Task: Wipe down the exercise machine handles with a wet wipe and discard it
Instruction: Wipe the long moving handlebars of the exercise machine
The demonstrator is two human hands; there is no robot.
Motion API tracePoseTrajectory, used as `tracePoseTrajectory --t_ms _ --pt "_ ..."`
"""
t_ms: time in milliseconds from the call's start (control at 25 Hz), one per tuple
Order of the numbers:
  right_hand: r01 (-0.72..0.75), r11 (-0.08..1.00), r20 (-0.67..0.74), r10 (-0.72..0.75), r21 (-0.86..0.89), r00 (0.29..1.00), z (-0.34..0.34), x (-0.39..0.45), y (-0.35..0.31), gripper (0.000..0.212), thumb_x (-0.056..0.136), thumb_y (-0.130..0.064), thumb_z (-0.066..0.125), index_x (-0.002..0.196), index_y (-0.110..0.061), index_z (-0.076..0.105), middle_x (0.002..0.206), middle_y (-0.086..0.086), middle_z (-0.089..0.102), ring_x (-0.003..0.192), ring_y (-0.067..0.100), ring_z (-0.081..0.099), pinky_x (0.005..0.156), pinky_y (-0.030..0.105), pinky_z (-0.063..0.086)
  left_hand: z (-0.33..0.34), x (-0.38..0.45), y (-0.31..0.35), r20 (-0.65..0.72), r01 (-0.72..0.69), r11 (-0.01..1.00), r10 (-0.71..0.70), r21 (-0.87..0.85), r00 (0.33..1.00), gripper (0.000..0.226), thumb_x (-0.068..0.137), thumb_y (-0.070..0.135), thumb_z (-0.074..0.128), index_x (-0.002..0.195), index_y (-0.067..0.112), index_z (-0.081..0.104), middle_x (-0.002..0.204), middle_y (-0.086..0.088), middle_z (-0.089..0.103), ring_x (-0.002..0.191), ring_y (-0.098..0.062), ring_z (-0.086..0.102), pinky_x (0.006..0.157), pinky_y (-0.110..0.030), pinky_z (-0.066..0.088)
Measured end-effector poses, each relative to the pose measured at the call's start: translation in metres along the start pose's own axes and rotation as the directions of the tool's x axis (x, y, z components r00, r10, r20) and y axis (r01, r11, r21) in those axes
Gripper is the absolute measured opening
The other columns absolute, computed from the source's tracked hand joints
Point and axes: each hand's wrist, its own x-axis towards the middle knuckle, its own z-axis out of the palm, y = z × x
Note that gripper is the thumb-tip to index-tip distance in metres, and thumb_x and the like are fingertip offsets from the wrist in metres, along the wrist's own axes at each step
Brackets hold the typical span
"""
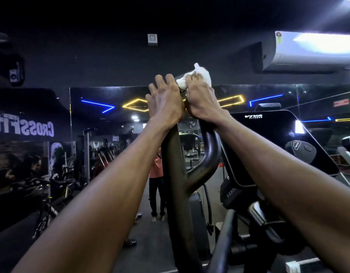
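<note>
A tall black handle [174, 160] of the exercise machine rises in the middle of the head view and forks into a second curved bar [210, 152]. My left hand [165, 103] grips the handle near its top, fingers curled over it. My right hand [199, 99] sits beside it, slightly higher, and holds a crumpled white wet wipe [201, 74] against the very top of the handle. The handle's tip is hidden under the wipe and both hands.
The machine's black console [272, 138] stands to the right. A wall mirror [111, 119] ahead reflects gym bikes and a person in an orange top [156, 170]. A white air conditioner [312, 50] hangs at the upper right. A bike [46, 209] stands at the left.
</note>
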Motion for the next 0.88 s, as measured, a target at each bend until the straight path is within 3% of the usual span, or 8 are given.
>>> tracePoseTrajectory --t_ms 160,280,400,560,600,720,800,880 --pt "0.066 0.998 0.008 -0.066 -0.016 0.998 -0.012 0.018 0.001 0.042 0.098 -0.011 0.038 0.139 -0.005 0.046 0.151 0.011 0.042 0.139 0.032 0.036 0.11 0.045 0.034 0.006 0.0 0.0 -0.056 0.018 1.0 -0.019 -0.011 0.998 0.034 0.087 0.008 0.048 0.12 0.012 0.041 0.12 -0.015 0.046 0.097 -0.029 0.045 0.075 -0.038 0.03" --pt "0.191 0.981 0.04 -0.19 -0.032 0.981 -0.014 0.026 0.003 0.035 0.1 -0.018 0.041 0.131 -0.01 0.056 0.139 0.012 0.054 0.13 0.031 0.046 0.11 0.045 0.031 0.004 0.0 0.0 -0.058 0.02 0.998 -0.024 -0.057 0.998 0.034 0.088 0.013 0.051 0.119 0.013 0.039 0.118 -0.014 0.047 0.095 -0.027 0.043 0.075 -0.038 0.03" --pt "0.127 0.991 0.035 -0.126 -0.035 0.991 -0.017 0.034 0.011 0.034 0.103 -0.022 0.04 0.132 -0.013 0.055 0.139 0.012 0.051 0.124 0.034 0.05 0.107 0.044 0.034 0.003 -0.001 -0.001 -0.075 0.038 0.996 -0.044 -0.085 0.996 0.04 0.084 0.006 0.049 0.122 0.013 0.038 0.117 -0.013 0.048 0.09 -0.022 0.038 0.075 -0.038 0.03" --pt "0.281 0.959 0.054 -0.282 0.02 0.958 -0.009 0.032 0.007 0.028 0.102 -0.023 0.041 0.118 -0.013 0.062 0.124 0.007 0.061 0.118 0.027 0.053 0.106 0.044 0.034 0.003 0.0 -0.003 -0.085 0.059 0.988 -0.071 -0.141 0.994 0.033 0.088 0.011 0.049 0.119 0.013 0.039 0.115 -0.011 0.05 0.091 -0.02 0.04 0.074 -0.037 0.032" --pt "0.263 0.965 0.061 -0.263 0.005 0.963 -0.009 0.035 0.009 0.027 0.102 -0.023 0.04 0.117 -0.013 0.061 0.122 0.009 0.061 0.12 0.029 0.053 0.106 0.043 0.034 0.002 0.0 -0.003 -0.085 0.067 0.986 -0.081 -0.152 0.993 0.034 0.087 0.008 0.048 0.119 0.013 0.038 0.114 -0.011 0.05 0.091 -0.021 0.04 0.074 -0.037 0.033" --pt "0.162 0.986 0.072 -0.165 0.05 0.984 -0.01 0.039 0.011 0.031 0.104 -0.028 0.037 0.124 -0.019 0.059 0.136 -0.001 0.057 0.143 0.026 0.034 0.115 0.053 0.02 -0.002 -0.002 -0.001 -0.086 0.079 0.978 -0.097 -0.193 0.992 0.037 0.084 0.005 0.045 0.119 0.011 0.038 0.113 -0.012 0.051 0.093 -0.025 0.046 0.074 -0.038 0.036" --pt "0.322 0.943 0.052 -0.327 0.08 0.944 -0.007 0.024 0.011 0.035 0.102 -0.028 0.041 0.133 -0.024 0.058 0.138 -0.005 0.055 0.14 0.023 0.037 0.112 0.052 0.022 -0.003 -0.002 -0.002 -0.091 0.086 0.969 -0.109 -0.231 0.99 0.032 0.087 0.012 0.046 0.118 0.011 0.038 0.113 -0.013 0.053 0.092 -0.025 0.047 0.074 -0.038 0.036" --pt "0.359 0.931 0.034 -0.362 0.061 0.932 -0.003 0.012 0.015 0.042 0.102 -0.025 0.043 0.143 -0.02 0.05 0.149 0.002 0.048 0.142 0.025 0.035 0.113 0.046 0.026 -0.003 -0.001 -0.001 -0.09 0.106 0.965 -0.131 -0.239 0.987 0.03 0.087 0.012 0.041 0.116 0.012 0.037 0.112 -0.012 0.053 0.094 -0.027 0.049 0.074 -0.039 0.038"
